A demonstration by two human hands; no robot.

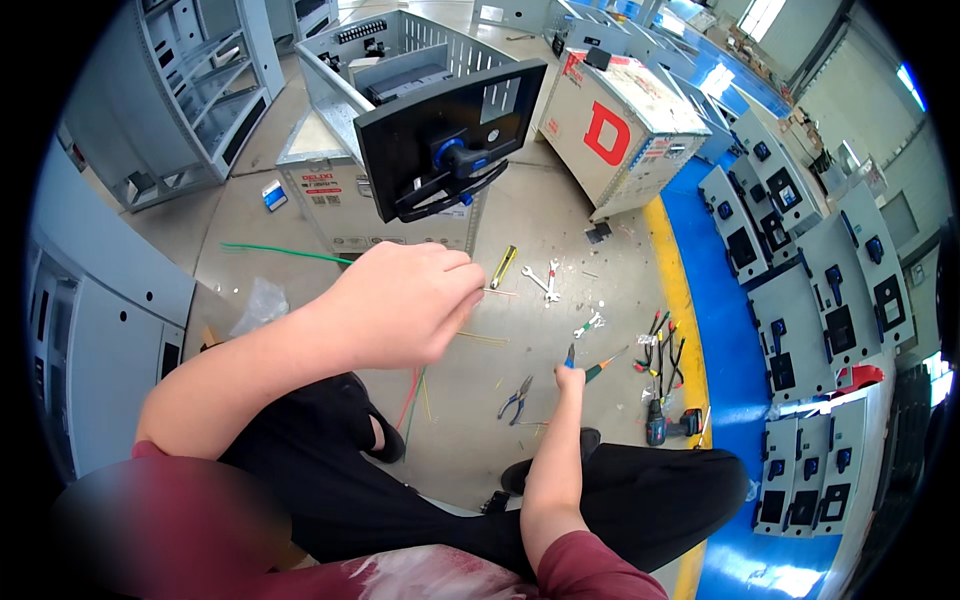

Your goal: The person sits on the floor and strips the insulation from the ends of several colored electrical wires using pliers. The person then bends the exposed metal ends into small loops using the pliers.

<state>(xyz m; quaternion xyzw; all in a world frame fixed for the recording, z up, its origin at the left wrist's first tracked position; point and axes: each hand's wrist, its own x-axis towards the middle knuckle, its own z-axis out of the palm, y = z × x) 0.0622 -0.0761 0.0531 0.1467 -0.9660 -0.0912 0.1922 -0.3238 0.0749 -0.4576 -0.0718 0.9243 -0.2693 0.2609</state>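
My left hand (430,305) is raised over the floor in front of a black panel (440,140) with a blue and black handle. Its fingers are closed in a pinch. A thin strand shows beside the fingertips, and I cannot tell whether it is held. Lower and to the right, my right hand (570,378) is closed around a blue-handled hand tool (571,358) with a dark tip pointing away from me. Next to it lie pliers (517,400) with blue handles and a screwdriver (598,371) with a green and orange handle.
Beyond the hands, a utility knife (504,266) and wrenches (541,283) lie on the floor. Several pliers (660,350) and a cordless drill (658,425) are at right. The panel leans on a grey metal enclosure (340,80) atop a crate (340,205). Another crate (620,135) stands behind.
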